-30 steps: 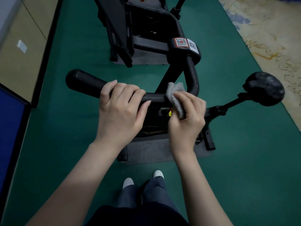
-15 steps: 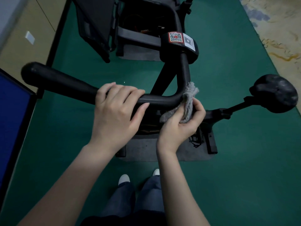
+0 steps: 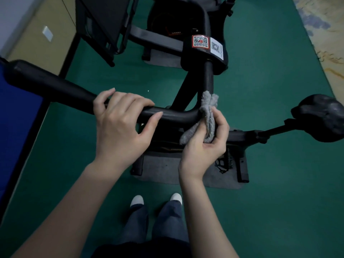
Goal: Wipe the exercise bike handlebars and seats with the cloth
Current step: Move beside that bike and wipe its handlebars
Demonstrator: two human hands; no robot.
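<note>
A black handlebar (image 3: 55,84) of the exercise bike runs from the far left to a bend at the centre, then up to a console (image 3: 204,51) with QR stickers. My left hand (image 3: 121,123) grips the bar just left of the bend. My right hand (image 3: 206,146) holds a grey cloth (image 3: 208,116) wrapped against the bend of the bar. The black seat (image 3: 322,116) sticks out at the right edge on its post.
A second black machine (image 3: 111,25) stands behind on the green floor. The bike rests on a grey mat (image 3: 186,174). A blue panel (image 3: 13,127) and a beige wall are at the left. My feet (image 3: 156,199) are just before the mat.
My right hand has slid the cloth rightwards along the bar, from beside my left hand to the bend, and turned palm up. My left hand keeps its grip. The view has moved closer.
</note>
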